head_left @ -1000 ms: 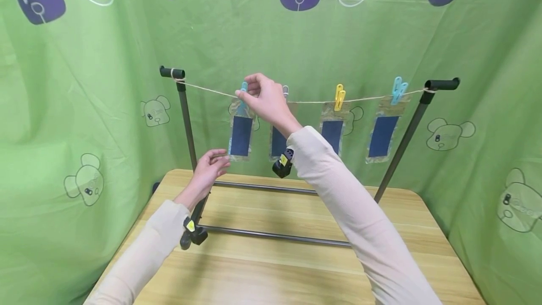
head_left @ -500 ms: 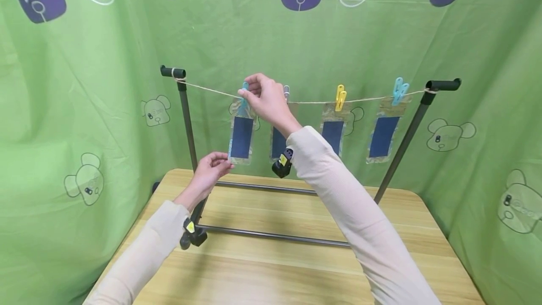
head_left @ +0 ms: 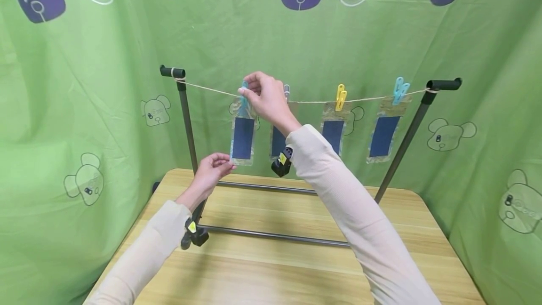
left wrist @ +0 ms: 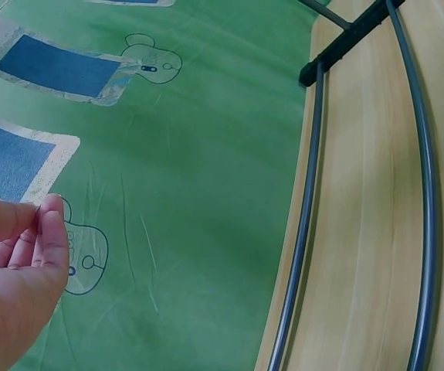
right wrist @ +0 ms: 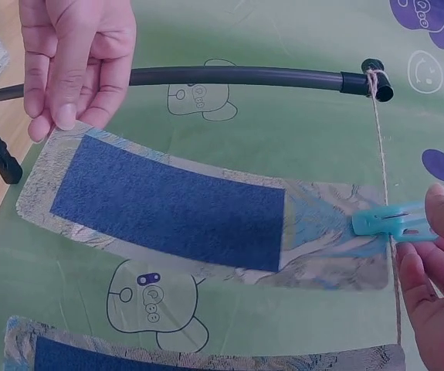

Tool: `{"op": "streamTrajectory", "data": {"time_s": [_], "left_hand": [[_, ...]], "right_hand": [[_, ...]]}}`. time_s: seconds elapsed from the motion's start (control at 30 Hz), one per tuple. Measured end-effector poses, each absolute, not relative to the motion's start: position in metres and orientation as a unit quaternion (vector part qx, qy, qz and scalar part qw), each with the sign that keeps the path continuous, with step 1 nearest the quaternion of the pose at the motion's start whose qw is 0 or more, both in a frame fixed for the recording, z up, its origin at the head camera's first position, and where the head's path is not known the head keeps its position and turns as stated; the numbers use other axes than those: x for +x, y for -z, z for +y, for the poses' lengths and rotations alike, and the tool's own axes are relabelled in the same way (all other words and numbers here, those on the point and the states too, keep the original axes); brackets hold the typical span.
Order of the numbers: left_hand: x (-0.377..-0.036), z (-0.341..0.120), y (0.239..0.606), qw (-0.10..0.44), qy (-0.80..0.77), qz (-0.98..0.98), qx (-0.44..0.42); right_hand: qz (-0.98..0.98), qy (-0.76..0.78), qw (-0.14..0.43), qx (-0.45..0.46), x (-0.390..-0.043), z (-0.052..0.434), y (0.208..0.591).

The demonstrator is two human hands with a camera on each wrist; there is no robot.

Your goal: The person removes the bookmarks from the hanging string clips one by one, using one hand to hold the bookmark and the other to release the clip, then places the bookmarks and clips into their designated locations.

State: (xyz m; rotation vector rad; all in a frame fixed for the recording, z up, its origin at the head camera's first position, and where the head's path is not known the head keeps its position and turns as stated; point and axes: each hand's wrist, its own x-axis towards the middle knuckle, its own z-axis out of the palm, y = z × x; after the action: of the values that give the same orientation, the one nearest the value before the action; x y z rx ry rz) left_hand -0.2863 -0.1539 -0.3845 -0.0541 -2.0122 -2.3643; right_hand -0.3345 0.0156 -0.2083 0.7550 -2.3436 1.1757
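Observation:
A long patterned card with a dark blue rectangle [head_left: 243,140] hangs from the twine [head_left: 207,89] by a light blue clothes peg [right wrist: 380,222]. My right hand [head_left: 271,100] pinches the handles of that peg, thumb on one side and fingers on the other. The peg's tip lies over the card's top end. Lower down, my left hand [head_left: 211,171] pinches a bottom corner of the same card between thumb and fingertips; the right wrist view shows this hold plainly. A second similar card [head_left: 278,144] hangs just right, partly hidden behind my right hand and wrist.
Two more cards hang further right, under a yellow peg [head_left: 340,98] and a blue peg [head_left: 400,91]. A grey peg [head_left: 286,92] holds the second card. Dark posts [head_left: 188,124] carry the twine, with rails [head_left: 275,236] low over the wooden table [head_left: 262,276]. Green curtain [head_left: 237,27] surrounds it.
My left hand has moved slightly right, from beside the card to pinching its bottom corner. The card's lower end has shifted slightly right and down. My right hand stays at the peg.

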Motion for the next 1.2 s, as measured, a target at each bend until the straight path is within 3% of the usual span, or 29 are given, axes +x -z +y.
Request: {"op": "streamTrajectory", "data": {"time_s": [1.2], "left_hand": [[-0.287,-0.154,0.384,0.037,0.76,-0.649,-0.003]], "right_hand": [[-0.815,-0.443,0.246,0.281,-0.326,0.017,0.196]]}}
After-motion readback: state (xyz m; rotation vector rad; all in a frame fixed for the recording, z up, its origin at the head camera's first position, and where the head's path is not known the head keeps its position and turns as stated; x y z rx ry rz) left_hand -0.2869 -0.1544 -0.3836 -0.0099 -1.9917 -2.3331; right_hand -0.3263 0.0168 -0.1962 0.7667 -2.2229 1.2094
